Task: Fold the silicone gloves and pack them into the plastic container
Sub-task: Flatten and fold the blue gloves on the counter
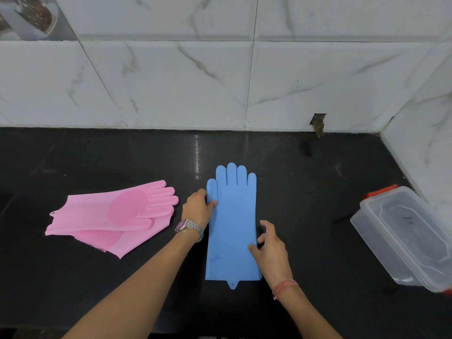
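Black worktop [318, 192], marble-tiled wall behind. We log: blue gloves [232, 223] flat; left hand [197, 207] pinching thumb-side edge, right hand [270, 250] pinching cuff-side edge; pink gloves [110, 218] left; lidded plastic container [403, 236] right.

Looks to me like a home kitchen, prob a corner of it: I'm over a polished black stone countertop [318, 192] w/ white marble-look wall tiles [171, 81] behind and on the right, plus pink silicone scrubbing gloves [112, 216] lying on it.
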`<state>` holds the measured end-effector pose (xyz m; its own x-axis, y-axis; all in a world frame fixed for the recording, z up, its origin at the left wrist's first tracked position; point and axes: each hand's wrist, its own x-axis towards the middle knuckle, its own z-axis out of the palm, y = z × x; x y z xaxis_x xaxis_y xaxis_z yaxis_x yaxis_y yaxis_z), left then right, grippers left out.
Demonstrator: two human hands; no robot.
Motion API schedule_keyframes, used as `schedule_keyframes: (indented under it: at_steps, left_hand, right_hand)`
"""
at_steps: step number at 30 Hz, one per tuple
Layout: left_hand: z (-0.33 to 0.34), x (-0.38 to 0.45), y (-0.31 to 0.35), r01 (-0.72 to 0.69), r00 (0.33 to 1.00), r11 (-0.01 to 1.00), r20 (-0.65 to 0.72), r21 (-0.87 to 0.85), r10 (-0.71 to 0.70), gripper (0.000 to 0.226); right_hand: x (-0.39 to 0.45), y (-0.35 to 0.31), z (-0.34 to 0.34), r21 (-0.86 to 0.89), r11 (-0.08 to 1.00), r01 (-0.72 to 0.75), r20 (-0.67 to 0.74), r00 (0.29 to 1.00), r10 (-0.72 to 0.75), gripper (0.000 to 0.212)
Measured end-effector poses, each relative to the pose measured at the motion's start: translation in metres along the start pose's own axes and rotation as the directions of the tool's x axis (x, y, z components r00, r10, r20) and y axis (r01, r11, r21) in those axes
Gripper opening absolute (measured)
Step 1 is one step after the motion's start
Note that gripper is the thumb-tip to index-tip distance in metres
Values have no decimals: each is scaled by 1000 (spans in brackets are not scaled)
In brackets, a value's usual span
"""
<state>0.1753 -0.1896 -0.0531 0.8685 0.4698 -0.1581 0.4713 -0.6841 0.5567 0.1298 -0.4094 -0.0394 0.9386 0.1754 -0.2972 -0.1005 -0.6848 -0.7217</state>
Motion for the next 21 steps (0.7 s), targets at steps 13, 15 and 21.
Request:
schedule_keyframes:
  at_steps: [13, 15, 21]
  left_hand:
    - [-5, -24, -8, -101, 993, 979, -77, -178, 89, 54]
    - [-8, -34, -14, -225, 970, 970, -111, -94, 214, 44]
    - [-12, -70, -41, -581, 814, 810, 27, 84, 581, 42]
  right_hand:
    - [-25, 6, -9, 224, 962, -154, 138, 983, 125, 20]
    - [-27, 5, -11, 251, 953, -168, 159, 979, 130, 22]
    - [-39, -7, -13, 538, 811, -231, 188, 970, 151, 37]
